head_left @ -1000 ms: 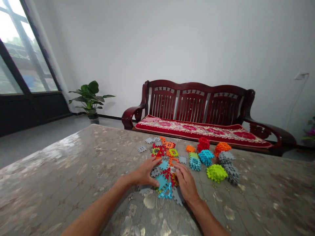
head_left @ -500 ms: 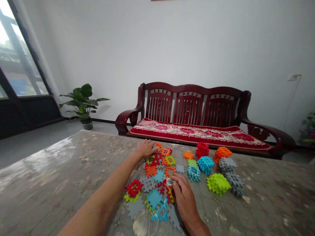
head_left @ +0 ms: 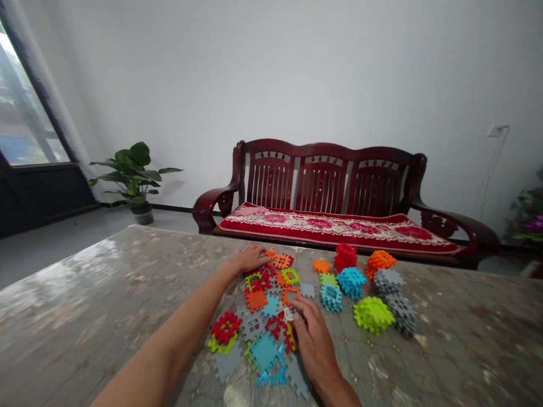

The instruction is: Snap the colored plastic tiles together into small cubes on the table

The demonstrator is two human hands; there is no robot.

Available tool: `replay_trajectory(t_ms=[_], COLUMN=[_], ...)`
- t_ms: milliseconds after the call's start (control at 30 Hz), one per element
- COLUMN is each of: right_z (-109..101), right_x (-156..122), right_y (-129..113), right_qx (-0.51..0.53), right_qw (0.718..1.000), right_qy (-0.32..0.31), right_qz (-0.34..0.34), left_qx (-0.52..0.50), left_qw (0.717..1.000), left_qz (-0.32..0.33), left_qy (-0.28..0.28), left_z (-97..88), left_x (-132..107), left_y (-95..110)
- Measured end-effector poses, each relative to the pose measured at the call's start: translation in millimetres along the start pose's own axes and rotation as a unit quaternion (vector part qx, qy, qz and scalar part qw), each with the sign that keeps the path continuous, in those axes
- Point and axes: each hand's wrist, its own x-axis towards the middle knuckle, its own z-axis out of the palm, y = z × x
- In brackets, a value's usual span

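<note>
Many notched plastic square tiles lie in a loose heap on the table. My left hand point(head_left: 251, 258) reaches over the heap's far left side, fingers stretched out beside an orange tile point(head_left: 283, 260); what lies under the fingers is hidden. My right hand point(head_left: 314, 336) rests low at the heap's right side, its fingers bent but apart. Its fingertips are at an orange frame tile point(head_left: 290, 297) and a small white grid piece point(head_left: 289, 314). Closer to me are a light blue tile point(head_left: 263, 351), a red tile point(head_left: 226, 327) and a grey window tile point(head_left: 253, 325).
Right of the heap stand stacks sorted by colour: red point(head_left: 345, 258), orange point(head_left: 380, 263), blue point(head_left: 352, 282), lime point(head_left: 373, 315) and grey point(head_left: 401, 314). A wooden bench point(head_left: 322, 186) stands beyond the table point(head_left: 139, 282). A potted plant point(head_left: 138, 172) is at the left.
The whole view has shifted slightly, moving the scene left. My left hand's fingers have come lower over the tiles. My right hand has edged closer to the orange frame tile.
</note>
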Motion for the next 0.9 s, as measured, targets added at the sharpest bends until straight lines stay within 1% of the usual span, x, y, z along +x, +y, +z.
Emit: replay_trajectory(t_ms=[133,233,300,400,500,600,700,767,900], right_z=[-1,-3,-3,-2,-2,-2,-2,-2,0], right_x=[1,2,2,2,2,2,1,1,2], right_y=[-2,-3,-4,-6,-7,-8,-7,-7,-6], right_qx=[0.000,0.003,0.007,0.014,0.012,0.010,0.009,0.008,0.007], right_qw=[1.000,1.000,1.000,1.000,1.000,1.000,1.000,1.000,1.000], right_qy=[-0.005,-0.008,-0.008,-0.006,-0.006,-0.010,-0.012,-0.012,-0.007], right_qz=[0.004,0.004,0.003,0.009,0.021,0.026,0.024,0.025,0.023], left_qx=[-0.029,-0.033,-0.025,-0.017,-0.011,-0.010,0.011,0.016,0.003], left_qw=[0.998,0.997,0.997,0.995,0.994,0.993,0.991,0.990,0.989], left_qz=[0.026,0.038,0.031,0.013,0.025,0.086,0.128,0.138,0.148], left_qy=[0.042,0.062,0.073,0.093,0.105,0.084,0.021,-0.003,0.011], left_z=[-0.1,-7.4,-13.9,-18.7,-12.9,0.5,13.8,19.2,19.1], left_x=[-15,-22,-23,-17,-1,16,26,28,22], left_y=[-3,-4,-2,8,27,48,58,57,45])
